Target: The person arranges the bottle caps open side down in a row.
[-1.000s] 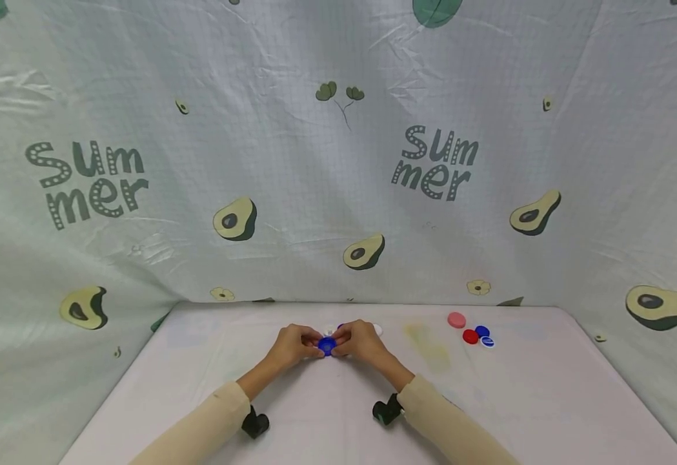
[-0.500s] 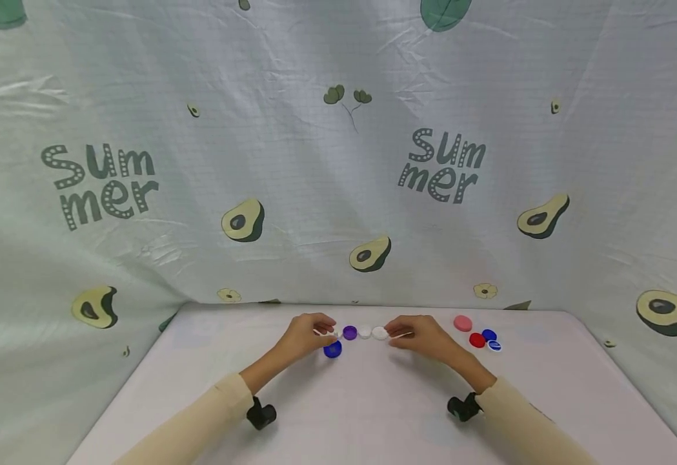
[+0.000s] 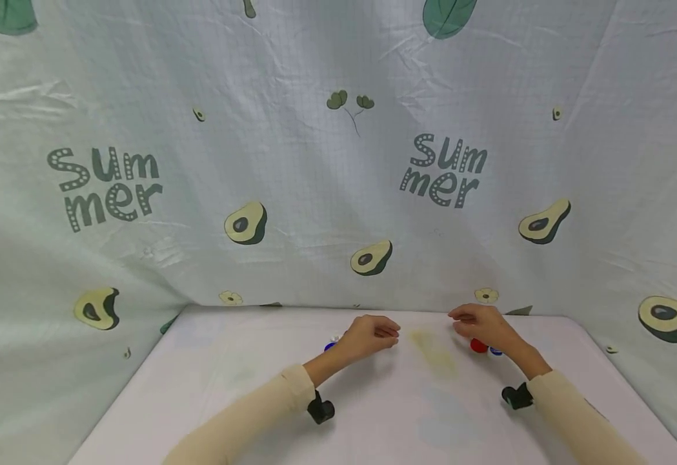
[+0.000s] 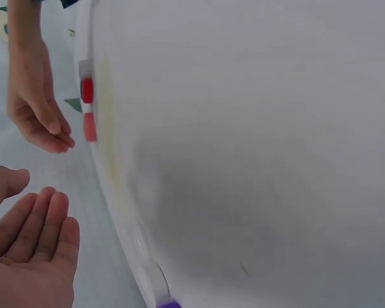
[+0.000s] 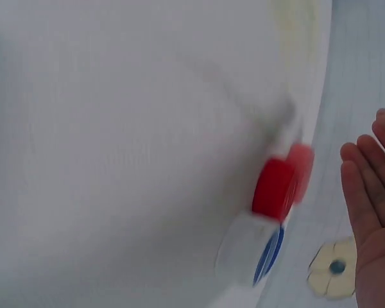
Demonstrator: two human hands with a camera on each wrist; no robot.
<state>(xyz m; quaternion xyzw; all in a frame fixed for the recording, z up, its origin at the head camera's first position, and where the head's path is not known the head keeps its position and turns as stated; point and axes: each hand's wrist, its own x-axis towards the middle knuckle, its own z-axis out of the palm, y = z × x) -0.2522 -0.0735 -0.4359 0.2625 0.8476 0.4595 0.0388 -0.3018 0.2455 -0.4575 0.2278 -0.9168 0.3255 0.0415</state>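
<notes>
My left hand [image 3: 370,337] hovers over the middle of the table with loosely bent fingers and holds nothing. It hides most of a row of bottle caps; a blue cap [image 3: 329,347] and a white cap [image 3: 335,339] peek out by its wrist. In the left wrist view, clear-white caps [image 4: 155,282] and a purple cap [image 4: 169,305] show at the bottom. Above the right-hand group of caps is my right hand [image 3: 483,323], nothing in its fingers. Under it lie a red cap [image 3: 478,345] and a white-and-blue cap [image 3: 495,351]. A pink cap [image 5: 301,170] appears in the right wrist view.
The table [image 3: 402,413] has a pale cover with a yellowish stain [image 3: 434,352] between the hands. A printed cloth [image 3: 303,174] hangs behind its far edge.
Both hands have moved right. First they pinched the blue cap together, then parted; the blue cap stayed at the left, and the right hand went over to the red and pink caps.
</notes>
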